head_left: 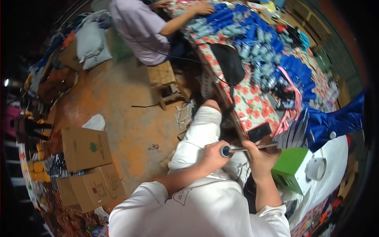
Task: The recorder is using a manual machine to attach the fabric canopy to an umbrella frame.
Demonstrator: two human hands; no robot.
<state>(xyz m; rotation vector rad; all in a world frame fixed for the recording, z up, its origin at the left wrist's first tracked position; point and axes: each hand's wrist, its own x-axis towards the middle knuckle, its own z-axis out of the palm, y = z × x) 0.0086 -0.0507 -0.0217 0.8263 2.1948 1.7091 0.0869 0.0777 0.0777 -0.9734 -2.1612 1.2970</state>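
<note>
1. Watching remotely, I see the left hand (211,158) wrapped around the dark umbrella handle (225,151), which I judge the firmest hold.
2. Just right of it, the thin shaft (238,149) reaches the right hand (263,160), curled around it; I expect stiff, slick metal.
3. Beyond the right hand hangs the blue umbrella canopy (335,123), probably light, soft and slippery.
</note>
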